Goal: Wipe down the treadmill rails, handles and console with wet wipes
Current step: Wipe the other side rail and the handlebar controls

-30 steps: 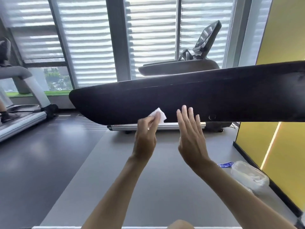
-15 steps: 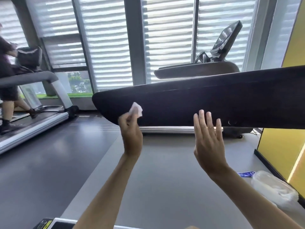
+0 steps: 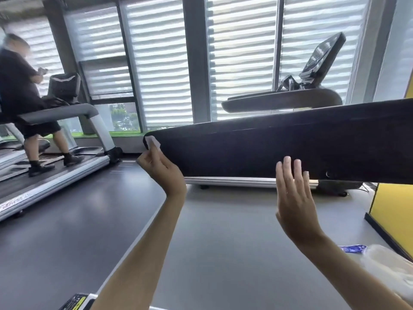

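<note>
Left hand (image 3: 161, 172) pinches wipe (image 3: 152, 142) at rail (image 3: 268, 148) 9 o'clock tip; right hand (image 3: 295, 204) flat, fingers straight; rail runs 9–3.

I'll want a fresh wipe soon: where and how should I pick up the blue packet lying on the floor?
Pinch the exposed end of the blue packet, coming from above with the free right hand. It lies flat on the floor, and its other end seems tucked against the white plastic bag.

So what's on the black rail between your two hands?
Nothing: in the head view, the black rail is bare between the left hand pinching the wipe and the open right hand.
</note>
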The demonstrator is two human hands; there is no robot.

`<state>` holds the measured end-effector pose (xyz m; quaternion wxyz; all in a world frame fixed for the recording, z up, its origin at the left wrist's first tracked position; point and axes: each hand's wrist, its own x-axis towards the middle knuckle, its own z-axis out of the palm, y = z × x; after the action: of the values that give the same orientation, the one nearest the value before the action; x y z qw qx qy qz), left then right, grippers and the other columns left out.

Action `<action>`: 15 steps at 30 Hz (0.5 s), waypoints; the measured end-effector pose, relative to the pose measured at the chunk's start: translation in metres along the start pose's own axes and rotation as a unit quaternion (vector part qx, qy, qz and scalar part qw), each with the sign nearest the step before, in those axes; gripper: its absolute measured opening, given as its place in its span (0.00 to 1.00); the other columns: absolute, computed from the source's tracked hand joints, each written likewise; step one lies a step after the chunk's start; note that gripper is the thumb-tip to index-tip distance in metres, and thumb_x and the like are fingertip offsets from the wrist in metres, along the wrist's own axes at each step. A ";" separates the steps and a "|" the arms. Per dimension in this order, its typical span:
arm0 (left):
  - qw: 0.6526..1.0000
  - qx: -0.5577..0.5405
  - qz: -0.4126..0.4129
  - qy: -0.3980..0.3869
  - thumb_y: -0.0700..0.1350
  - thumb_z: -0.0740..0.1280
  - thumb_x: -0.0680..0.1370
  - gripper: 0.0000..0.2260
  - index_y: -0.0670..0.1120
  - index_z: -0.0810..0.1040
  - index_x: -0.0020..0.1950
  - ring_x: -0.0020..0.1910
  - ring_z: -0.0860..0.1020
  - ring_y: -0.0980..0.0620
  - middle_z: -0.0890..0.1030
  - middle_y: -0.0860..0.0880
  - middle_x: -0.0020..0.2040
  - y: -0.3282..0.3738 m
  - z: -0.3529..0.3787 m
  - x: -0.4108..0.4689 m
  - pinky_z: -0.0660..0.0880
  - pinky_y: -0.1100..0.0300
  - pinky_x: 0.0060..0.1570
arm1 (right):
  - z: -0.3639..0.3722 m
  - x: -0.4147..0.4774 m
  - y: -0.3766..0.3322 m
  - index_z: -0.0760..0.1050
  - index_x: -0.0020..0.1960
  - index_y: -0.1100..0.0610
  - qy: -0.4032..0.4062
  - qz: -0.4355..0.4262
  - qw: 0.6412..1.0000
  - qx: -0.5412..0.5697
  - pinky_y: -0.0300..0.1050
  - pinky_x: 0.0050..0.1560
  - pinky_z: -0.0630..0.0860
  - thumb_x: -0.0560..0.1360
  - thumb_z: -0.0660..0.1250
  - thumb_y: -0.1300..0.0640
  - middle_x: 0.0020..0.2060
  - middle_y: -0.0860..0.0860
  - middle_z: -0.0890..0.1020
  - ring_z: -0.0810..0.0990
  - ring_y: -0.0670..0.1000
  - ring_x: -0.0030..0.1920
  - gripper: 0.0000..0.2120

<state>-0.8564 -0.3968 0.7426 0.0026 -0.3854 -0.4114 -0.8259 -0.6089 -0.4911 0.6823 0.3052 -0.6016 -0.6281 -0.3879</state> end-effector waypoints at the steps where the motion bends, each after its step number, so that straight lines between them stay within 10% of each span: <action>1: 1.000 -0.009 0.010 0.005 0.31 0.57 0.80 0.18 0.34 0.69 0.70 0.49 0.67 0.59 0.67 0.41 0.49 0.003 0.005 -0.006 0.72 0.65 0.56 | 0.002 -0.001 -0.001 0.55 0.75 0.69 0.000 0.000 1.000 -0.002 0.63 0.72 0.58 0.64 0.43 0.77 0.74 0.64 0.57 0.53 0.66 0.75 0.38; 7: 0.956 -0.010 -0.001 -0.292 0.63 0.55 0.80 0.19 0.51 0.71 0.60 0.47 0.70 0.70 0.69 0.64 0.50 0.037 0.009 -0.089 0.69 0.67 0.53 | 0.002 -0.001 0.007 0.55 0.75 0.68 0.008 -0.022 1.000 -0.002 0.61 0.72 0.59 0.66 0.43 0.76 0.75 0.63 0.57 0.53 0.64 0.75 0.36; 11: 0.995 -0.007 0.086 -0.050 0.43 0.56 0.83 0.18 0.32 0.70 0.68 0.49 0.70 0.59 0.69 0.43 0.51 0.023 0.016 -0.044 0.69 0.70 0.57 | -0.004 -0.001 0.015 0.57 0.75 0.67 -0.002 -0.043 0.999 0.016 0.60 0.72 0.61 0.66 0.42 0.74 0.75 0.62 0.57 0.55 0.63 0.75 0.36; 15: 0.995 -0.067 -0.066 0.034 0.41 0.53 0.83 0.18 0.34 0.69 0.69 0.52 0.72 0.46 0.65 0.51 0.50 0.047 0.039 -0.023 0.72 0.58 0.60 | -0.011 0.001 0.014 0.57 0.75 0.67 -0.005 -0.036 0.998 0.055 0.58 0.73 0.58 0.58 0.52 0.78 0.75 0.62 0.58 0.54 0.61 0.76 0.44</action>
<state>-0.8006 -0.4082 0.7742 -0.0640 -0.3286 -0.3795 -0.8625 -0.5955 -0.5004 0.6909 0.3206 -0.5629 -0.6713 -0.3600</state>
